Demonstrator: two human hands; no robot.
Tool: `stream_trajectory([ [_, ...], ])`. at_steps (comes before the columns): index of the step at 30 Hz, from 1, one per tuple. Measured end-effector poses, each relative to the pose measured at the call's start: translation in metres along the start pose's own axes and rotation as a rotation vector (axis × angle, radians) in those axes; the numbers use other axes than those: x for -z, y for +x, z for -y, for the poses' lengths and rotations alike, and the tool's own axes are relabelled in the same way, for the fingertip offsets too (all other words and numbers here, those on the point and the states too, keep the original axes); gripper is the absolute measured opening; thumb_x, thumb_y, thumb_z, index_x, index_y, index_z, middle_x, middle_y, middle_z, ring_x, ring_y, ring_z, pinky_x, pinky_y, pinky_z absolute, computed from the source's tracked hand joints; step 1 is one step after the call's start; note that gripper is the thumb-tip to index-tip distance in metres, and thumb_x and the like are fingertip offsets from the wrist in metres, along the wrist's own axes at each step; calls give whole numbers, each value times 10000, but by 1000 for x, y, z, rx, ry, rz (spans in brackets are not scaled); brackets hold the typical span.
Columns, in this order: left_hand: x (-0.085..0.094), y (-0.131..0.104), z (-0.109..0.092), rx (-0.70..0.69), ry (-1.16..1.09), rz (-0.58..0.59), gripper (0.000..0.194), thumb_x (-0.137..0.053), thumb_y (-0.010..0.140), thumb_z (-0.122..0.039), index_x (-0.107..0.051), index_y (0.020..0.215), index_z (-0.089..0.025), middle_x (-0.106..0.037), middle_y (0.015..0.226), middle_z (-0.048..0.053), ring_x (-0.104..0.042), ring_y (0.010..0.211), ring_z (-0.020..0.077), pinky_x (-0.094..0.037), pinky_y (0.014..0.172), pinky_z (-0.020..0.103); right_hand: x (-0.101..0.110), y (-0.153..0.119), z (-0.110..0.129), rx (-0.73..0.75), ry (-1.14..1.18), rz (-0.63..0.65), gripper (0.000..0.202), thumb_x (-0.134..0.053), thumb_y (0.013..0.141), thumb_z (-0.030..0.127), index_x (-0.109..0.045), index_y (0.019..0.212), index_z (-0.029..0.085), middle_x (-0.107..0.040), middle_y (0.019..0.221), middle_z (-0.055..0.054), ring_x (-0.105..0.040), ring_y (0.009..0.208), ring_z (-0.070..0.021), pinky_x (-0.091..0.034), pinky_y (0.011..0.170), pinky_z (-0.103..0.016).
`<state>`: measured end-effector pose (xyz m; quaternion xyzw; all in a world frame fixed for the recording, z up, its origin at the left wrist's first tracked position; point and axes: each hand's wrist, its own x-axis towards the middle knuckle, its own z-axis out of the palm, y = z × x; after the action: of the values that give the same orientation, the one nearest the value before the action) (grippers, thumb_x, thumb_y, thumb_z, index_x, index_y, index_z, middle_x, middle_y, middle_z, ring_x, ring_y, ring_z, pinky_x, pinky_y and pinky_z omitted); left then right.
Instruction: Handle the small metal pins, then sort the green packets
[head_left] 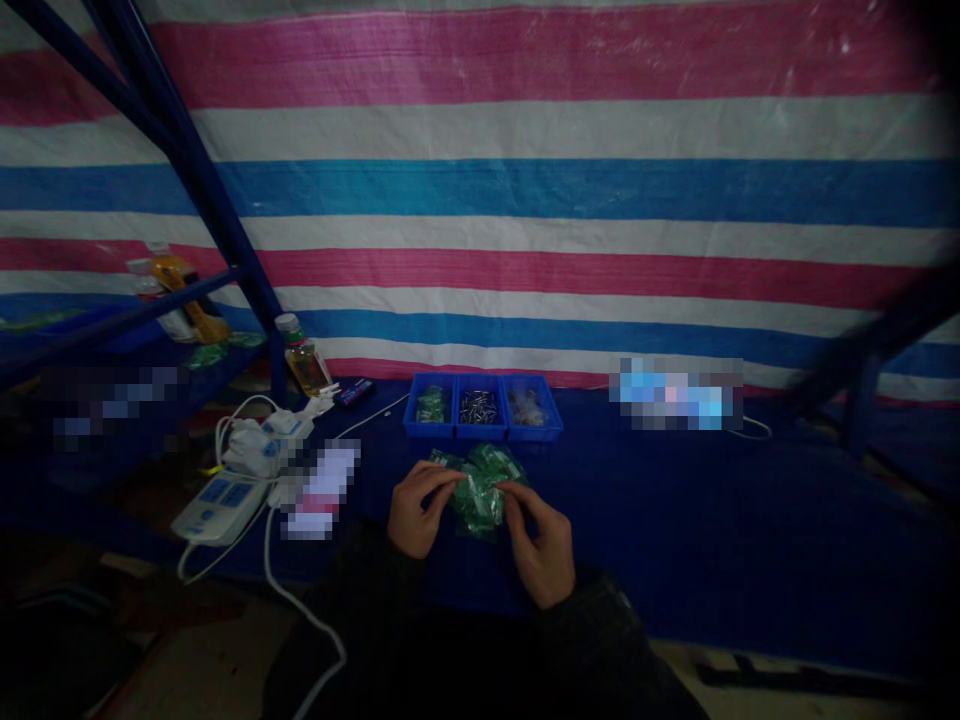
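Note:
Several clear bags with green contents [484, 485] lie in a small heap on the blue table. My left hand [421, 505] pinches at the left side of the heap, thumb and fingers together. On the right side, my right hand [538, 542] has its thumb and fingertips closed at the edge of a bag. Just beyond the heap stand three joined blue trays: the left tray [430, 431] holds green pieces, the middle tray [480, 432] small metal parts, and the right tray [534, 433] clear, pale pieces.
A power strip [217, 508] with white plugs and cables lies at the left, beside a blurred-out item [322, 490]. Behind them stands a bottle [306, 362]. Another blurred-out item [675, 394] is at the back right. Blue metal posts [217, 210] rise at the left.

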<state>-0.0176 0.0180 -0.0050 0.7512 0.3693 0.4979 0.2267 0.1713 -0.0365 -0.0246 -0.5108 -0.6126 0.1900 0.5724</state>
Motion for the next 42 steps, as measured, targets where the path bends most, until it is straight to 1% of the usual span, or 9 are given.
stream_trajectory([
  [6, 1, 0, 3, -33, -2, -19, 151, -661, 923, -142, -788, 970, -210, -760, 908, 74, -655, 913, 225, -544, 809, 351, -2, 0, -4, -2, 34, 24, 198, -564, 975, 260, -713, 1098, 216, -762, 981, -64, -730, 810, -212, -585, 747, -325],
  [10, 1, 0, 2, -39, 1, -58, 91, -694, 904, -175, -781, 905, -200, -739, 940, 93, -652, 948, 240, -549, 740, 330, 0, 4, 2, 49, 6, 35, 144, -602, 971, 299, -718, 979, 212, -718, 932, -76, -699, 803, -213, -568, 709, -320],
  [14, -2, -2, 1, 14, -26, -71, 59, -721, 888, -195, -742, 942, -181, -742, 889, 64, -682, 803, 195, -543, 694, 294, 0, 5, 5, 48, 3, 26, 176, -575, 991, 302, -688, 893, 209, -691, 876, -66, -683, 797, -207, -549, 717, -321],
  [18, -4, -3, -1, 67, -24, -54, 52, -730, 882, -198, -733, 932, -182, -741, 877, 48, -683, 744, 173, -531, 665, 271, -4, 0, 0, -67, 64, 7, 153, -597, 976, 311, -616, 1090, 211, -673, 746, 0, -643, 617, -163, -526, 618, -284],
  [23, -2, 0, 0, -27, -42, 21, 164, -631, 959, -191, -779, 891, -206, -772, 864, 71, -687, 863, 221, -550, 799, 355, -7, -3, -6, -105, 144, -36, 254, -621, 962, 328, -534, 1173, 218, -653, 736, 29, -623, 571, -140, -531, 600, -266],
  [26, -1, 1, 2, -44, -49, 33, 194, -608, 975, -191, -793, 924, -220, -787, 896, 77, -689, 889, 229, -552, 827, 385, -7, -2, -5, -102, 142, -54, 250, -622, 961, 329, -541, 1170, 219, -671, 785, 12, -633, 586, -142, -534, 601, -270],
  [30, -2, 0, 3, -43, -29, 20, 160, -647, 957, -231, -805, 931, -225, -791, 889, 83, -686, 885, 237, -563, 825, 402, -2, 0, 0, -61, 105, 3, 167, -574, 979, 316, -615, 1107, 216, -663, 707, 14, -630, 555, -153, -523, 568, -268],
  [34, -1, 1, 0, -43, -19, 20, 131, -676, 936, -226, -807, 935, -222, -790, 889, 83, -677, 894, 242, -561, 832, 410, 3, 0, 3, -29, 53, 28, 219, -498, 1001, 280, -672, 1116, 212, -685, 710, -9, -675, 632, -183, -538, 614, -286],
  [42, 2, 2, -1, -102, 24, -71, 80, -728, 890, -195, -800, 879, -228, -764, 903, 73, -649, 945, 247, -531, 872, 414, 1, 4, 7, 41, 4, 19, 155, -586, 974, 278, -732, 985, 223, -698, 834, -41, -666, 713, -186, -535, 655, -296],
])
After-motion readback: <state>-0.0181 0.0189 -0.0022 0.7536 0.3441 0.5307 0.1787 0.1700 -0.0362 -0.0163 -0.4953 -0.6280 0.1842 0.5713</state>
